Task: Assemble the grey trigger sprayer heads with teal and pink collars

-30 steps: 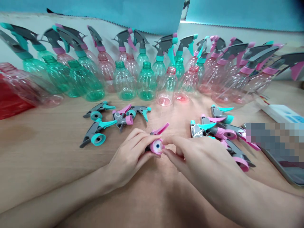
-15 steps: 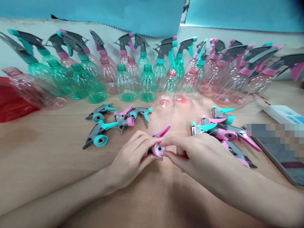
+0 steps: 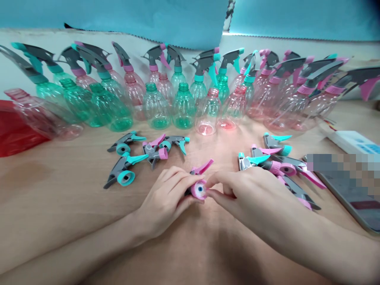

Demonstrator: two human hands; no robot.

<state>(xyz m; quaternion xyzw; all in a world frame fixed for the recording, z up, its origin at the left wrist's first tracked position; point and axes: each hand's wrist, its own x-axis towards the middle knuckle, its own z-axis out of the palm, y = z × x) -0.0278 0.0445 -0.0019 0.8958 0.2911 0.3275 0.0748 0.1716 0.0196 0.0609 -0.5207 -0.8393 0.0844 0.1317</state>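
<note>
In the middle of the table, a grey and pink spray trigger head (image 3: 199,189) has its pink collar facing me, with a white inside and a dark round hole at its centre. My left hand (image 3: 168,194) is closed around its grey body from the left, which hides most of that body. The pink trigger (image 3: 204,166) sticks up to the right above the fingers. My right hand (image 3: 237,190) pinches at the right rim of the collar with thumb and forefinger; its other fingers are curled in.
Loose spray trigger heads lie to the left (image 3: 126,178) and right (image 3: 286,170). Behind stand open green bottles (image 3: 184,107) and pink bottles (image 3: 209,114), then bottles with heads fitted. A phone (image 3: 350,190) and a white box (image 3: 356,142) lie right, a red bag (image 3: 18,130) left.
The thumb and forefinger of my right hand have shifted from over the collar to its right rim, so more of the opening shows. My left hand keeps its hold.
</note>
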